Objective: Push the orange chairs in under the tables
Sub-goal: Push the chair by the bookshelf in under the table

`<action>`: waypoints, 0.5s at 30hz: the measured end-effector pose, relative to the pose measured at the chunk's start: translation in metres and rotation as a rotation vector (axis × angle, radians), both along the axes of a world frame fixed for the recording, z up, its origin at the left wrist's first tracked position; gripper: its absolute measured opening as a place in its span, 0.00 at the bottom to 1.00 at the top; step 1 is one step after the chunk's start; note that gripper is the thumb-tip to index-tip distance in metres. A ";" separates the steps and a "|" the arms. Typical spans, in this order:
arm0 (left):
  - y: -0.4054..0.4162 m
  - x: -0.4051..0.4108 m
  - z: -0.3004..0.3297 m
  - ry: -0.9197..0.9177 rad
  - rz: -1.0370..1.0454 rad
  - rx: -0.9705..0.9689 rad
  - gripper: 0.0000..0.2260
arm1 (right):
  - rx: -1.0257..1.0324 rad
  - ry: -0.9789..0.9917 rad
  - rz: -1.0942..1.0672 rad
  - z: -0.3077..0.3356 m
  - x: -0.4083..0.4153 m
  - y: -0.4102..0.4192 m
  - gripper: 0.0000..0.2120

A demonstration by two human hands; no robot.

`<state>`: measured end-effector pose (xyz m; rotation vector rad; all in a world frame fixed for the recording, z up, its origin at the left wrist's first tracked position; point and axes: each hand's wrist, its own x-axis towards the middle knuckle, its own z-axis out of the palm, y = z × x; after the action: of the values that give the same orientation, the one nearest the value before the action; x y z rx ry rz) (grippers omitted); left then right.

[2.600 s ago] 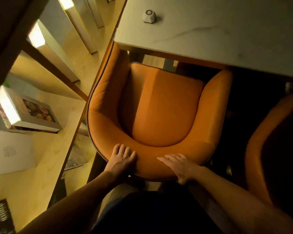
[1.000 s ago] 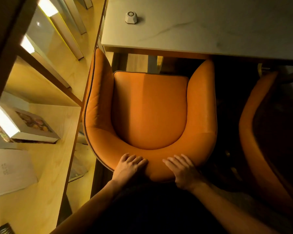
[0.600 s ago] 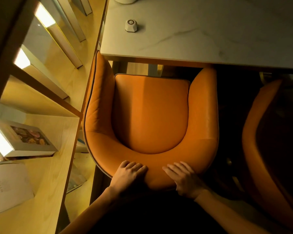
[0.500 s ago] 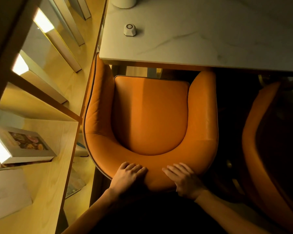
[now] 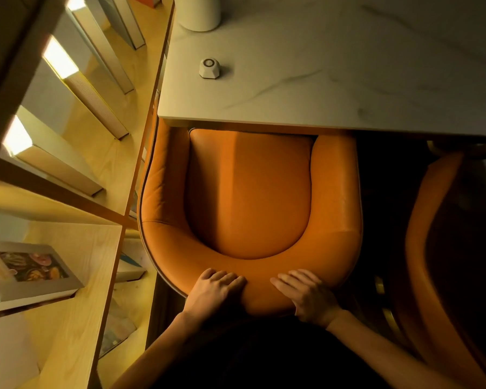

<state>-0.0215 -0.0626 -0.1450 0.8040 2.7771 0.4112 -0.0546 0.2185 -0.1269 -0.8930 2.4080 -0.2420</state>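
An orange leather tub chair (image 5: 250, 192) stands in front of me. The front ends of its arms and seat reach under the edge of a pale marble table (image 5: 348, 80). My left hand (image 5: 212, 296) and my right hand (image 5: 306, 294) both lie palm down on the top of the chair's curved backrest, a hand's width apart, fingers pointing toward the table. A second orange chair (image 5: 443, 248) stands to the right, mostly in shadow, its front end near the table edge.
A wooden shelf unit (image 5: 76, 276) runs close along the chair's left side, with a framed picture (image 5: 31, 269) and lit upright panels. On the table sit a small white hexagonal device (image 5: 209, 68) and a white cylinder (image 5: 198, 11). Dark floor separates the two chairs.
The chair has slid forward, so its seat front and arm ends now sit under the table edge. Both hands have stayed on the backrest and moved with it.
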 end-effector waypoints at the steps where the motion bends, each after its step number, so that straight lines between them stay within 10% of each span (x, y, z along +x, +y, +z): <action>1: 0.000 -0.001 -0.001 -0.009 -0.005 -0.002 0.21 | -0.001 -0.012 0.010 -0.001 -0.002 0.000 0.29; 15: 0.007 -0.006 0.022 -0.180 0.064 -0.053 0.25 | -0.068 -0.009 -0.069 0.008 0.001 -0.005 0.31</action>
<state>-0.0276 -0.0555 -0.1228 0.6346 2.6391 0.3986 -0.0541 0.2132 -0.1192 -0.8381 2.4372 -0.3549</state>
